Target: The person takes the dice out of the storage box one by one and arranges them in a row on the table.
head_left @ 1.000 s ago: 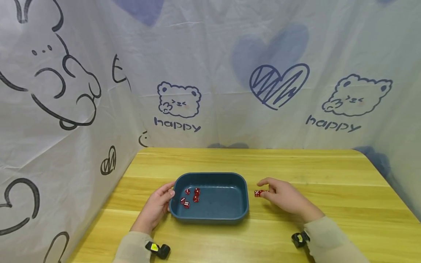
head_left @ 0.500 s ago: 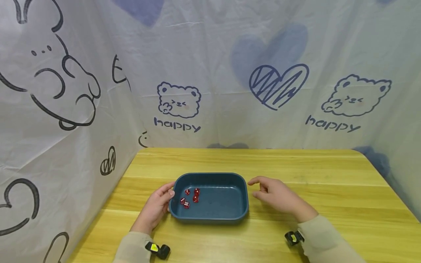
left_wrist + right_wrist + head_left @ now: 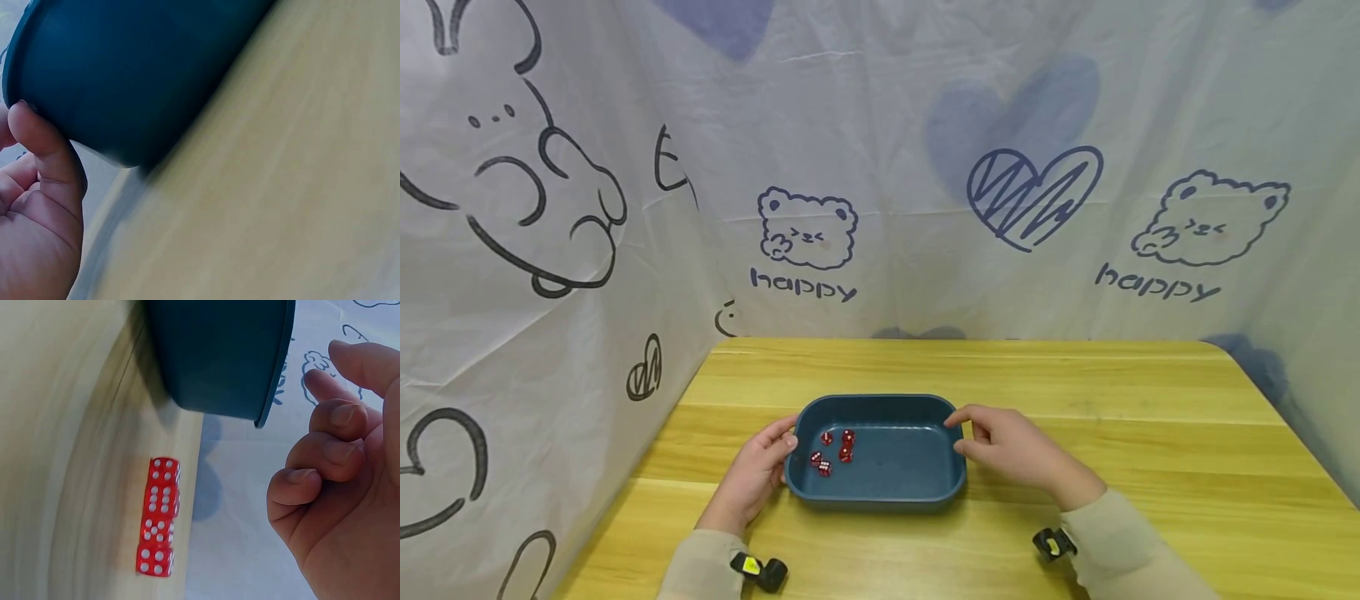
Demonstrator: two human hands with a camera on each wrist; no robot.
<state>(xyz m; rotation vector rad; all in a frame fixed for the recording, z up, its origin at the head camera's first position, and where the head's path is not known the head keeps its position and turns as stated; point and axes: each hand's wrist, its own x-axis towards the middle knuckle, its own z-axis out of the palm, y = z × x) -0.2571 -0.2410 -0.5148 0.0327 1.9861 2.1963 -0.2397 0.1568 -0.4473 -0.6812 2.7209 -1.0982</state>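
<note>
My left hand (image 3: pixel 756 475) holds the left end of a dark blue plastic box (image 3: pixel 902 471), its thumb (image 3: pixel 44 137) at the rim in the left wrist view. Inside the box, towards the left, lie several red dice (image 3: pixel 847 437) with white dots. At the right end is my right hand (image 3: pixel 1011 446), forefinger and thumb tips over the rim. The right wrist view shows this hand (image 3: pixel 350 469) with nothing in it, its other fingers loosely curled. Below it a row of several red dice (image 3: pixel 160 515) lies end to end on the table; in the head view the hand hides them.
The wooden table (image 3: pixel 1075 375) extends behind and to the right of the box. A white cloth (image 3: pixel 895 167) with printed hearts and bears hangs along its back and left side. A small black camera is strapped to each wrist.
My right hand has moved left from the dice row to the box's right rim, covering in the head view the dice seen earlier. My left hand and the box stay put.
</note>
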